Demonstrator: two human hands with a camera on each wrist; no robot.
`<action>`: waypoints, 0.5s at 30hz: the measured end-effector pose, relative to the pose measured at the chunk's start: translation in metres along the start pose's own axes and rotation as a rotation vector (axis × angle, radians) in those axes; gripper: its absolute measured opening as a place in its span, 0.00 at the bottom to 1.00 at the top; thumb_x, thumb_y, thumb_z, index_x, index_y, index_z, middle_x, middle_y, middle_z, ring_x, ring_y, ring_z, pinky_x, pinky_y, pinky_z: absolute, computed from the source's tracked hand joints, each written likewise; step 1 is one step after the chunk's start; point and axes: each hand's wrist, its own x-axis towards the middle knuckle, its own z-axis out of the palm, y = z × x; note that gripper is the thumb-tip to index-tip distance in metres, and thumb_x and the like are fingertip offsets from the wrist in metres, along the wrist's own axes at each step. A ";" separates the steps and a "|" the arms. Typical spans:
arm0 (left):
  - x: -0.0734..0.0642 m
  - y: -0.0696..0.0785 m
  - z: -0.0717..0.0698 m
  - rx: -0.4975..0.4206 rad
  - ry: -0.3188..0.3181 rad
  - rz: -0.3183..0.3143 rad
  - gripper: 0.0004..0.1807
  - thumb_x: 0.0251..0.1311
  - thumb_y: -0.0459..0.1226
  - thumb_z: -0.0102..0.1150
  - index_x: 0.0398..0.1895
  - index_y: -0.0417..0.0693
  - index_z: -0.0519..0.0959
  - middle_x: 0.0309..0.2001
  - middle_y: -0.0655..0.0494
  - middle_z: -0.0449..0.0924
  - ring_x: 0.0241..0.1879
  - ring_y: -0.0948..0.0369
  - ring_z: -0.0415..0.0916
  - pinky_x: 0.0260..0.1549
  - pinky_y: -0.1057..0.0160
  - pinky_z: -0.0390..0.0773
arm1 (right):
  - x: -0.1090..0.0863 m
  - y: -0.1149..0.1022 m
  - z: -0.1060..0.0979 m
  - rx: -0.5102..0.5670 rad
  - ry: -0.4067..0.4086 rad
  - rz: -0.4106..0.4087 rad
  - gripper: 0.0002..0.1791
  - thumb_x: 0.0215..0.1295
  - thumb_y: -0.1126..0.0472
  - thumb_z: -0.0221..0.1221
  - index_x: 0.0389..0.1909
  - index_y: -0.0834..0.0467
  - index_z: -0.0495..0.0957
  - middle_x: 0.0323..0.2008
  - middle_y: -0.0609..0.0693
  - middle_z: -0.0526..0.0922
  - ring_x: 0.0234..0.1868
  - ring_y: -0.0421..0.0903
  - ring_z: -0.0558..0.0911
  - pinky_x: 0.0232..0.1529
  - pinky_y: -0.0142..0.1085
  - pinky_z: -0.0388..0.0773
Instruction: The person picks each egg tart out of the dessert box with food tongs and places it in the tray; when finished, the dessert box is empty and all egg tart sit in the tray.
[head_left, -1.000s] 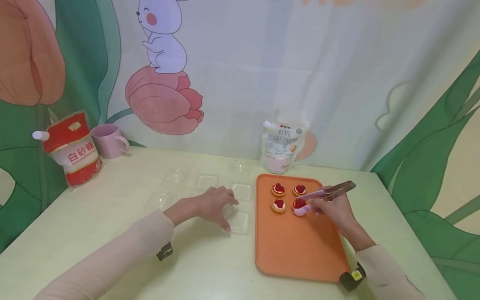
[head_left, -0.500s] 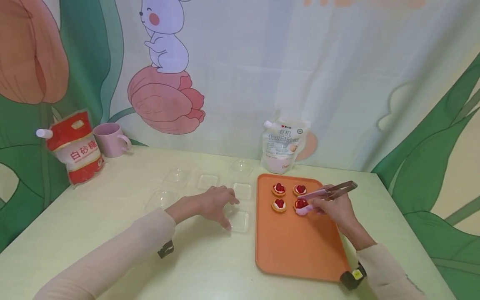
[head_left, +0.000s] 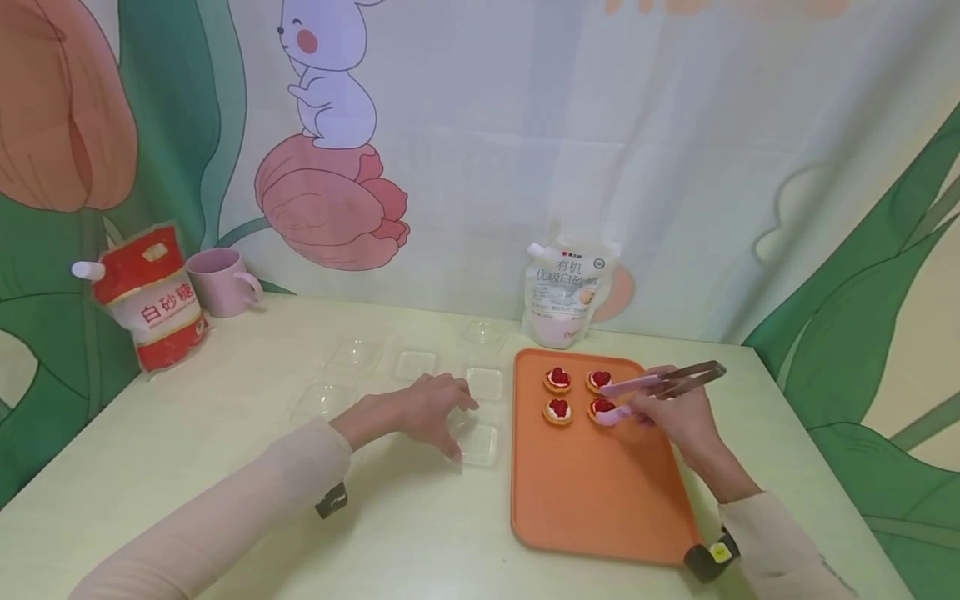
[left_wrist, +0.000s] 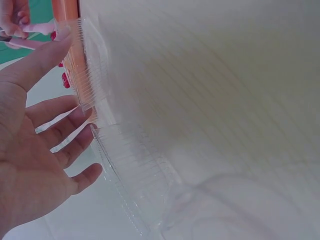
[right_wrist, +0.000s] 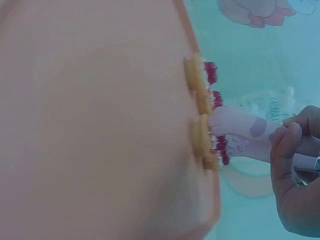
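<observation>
My left hand (head_left: 431, 412) spans a clear plastic box (head_left: 480, 446) left of the tray, thumb on one side and fingers on the other. In the left wrist view the thumb tip overlaps the see-through wall. My right hand (head_left: 678, 417) grips a pair of pink tongs (head_left: 630, 387) with paw-shaped tips and brown handle ends. The tong tips stand apart at the front right berry tart (head_left: 599, 407), one arm passing close by the back right tart (head_left: 597, 379). Two more tarts, one being the front left tart (head_left: 557, 412), sit beside them on the orange tray (head_left: 592, 500).
Several other clear plastic pieces, such as a second box (head_left: 483, 383) and a clear lid (head_left: 356, 354), lie on the table around my left hand. A white pouch (head_left: 558, 304) stands behind the tray. A red-and-white bag (head_left: 153, 300) and a pink mug (head_left: 221, 283) stand back left.
My right hand and the tongs have shifted slightly right and back, and the tong tips now cover less of the front right tart. The left hand stays at the box.
</observation>
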 end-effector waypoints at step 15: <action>0.000 -0.002 0.002 -0.030 -0.001 -0.006 0.41 0.45 0.48 0.79 0.64 0.41 0.76 0.52 0.51 0.77 0.54 0.52 0.70 0.56 0.50 0.66 | -0.001 -0.001 -0.036 0.492 0.132 -0.055 0.16 0.59 0.64 0.70 0.44 0.54 0.74 0.29 0.41 0.87 0.20 0.38 0.83 0.26 0.28 0.82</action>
